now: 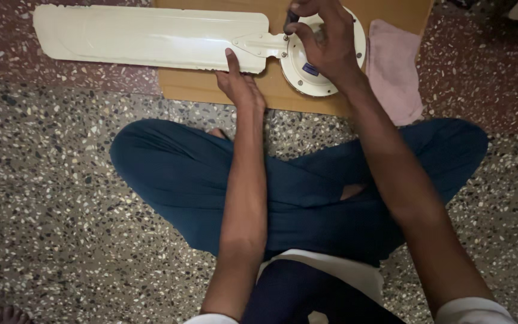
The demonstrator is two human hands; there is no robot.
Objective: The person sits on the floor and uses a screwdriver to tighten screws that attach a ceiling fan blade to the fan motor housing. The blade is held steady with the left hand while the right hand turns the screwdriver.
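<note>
The ceiling fan blade [151,37], cream metal lying flat on a cardboard sheet [223,90] on the floor, looks stiff, thin-edged and light, best steadied near its bracket, where the left hand [238,84] presses open-fingered while the right hand [325,42] pinches a dark tool at the fan motor hub [307,75].

Speckled terrazzo floor [61,198]: grey-and-black chips in front, a reddish-brown band along the far edge. Flat tan cardboard sheet [211,90]: lying on the floor, long edge facing the sitter. Pale pink folded cloth [394,66]: just beside the sheet's right end, partly overlapping it. Dark teal trousers [175,174]: crossed legs, small tear near the right knee. Bare toes [7,313]: bottom-left corner, well apart.
</note>
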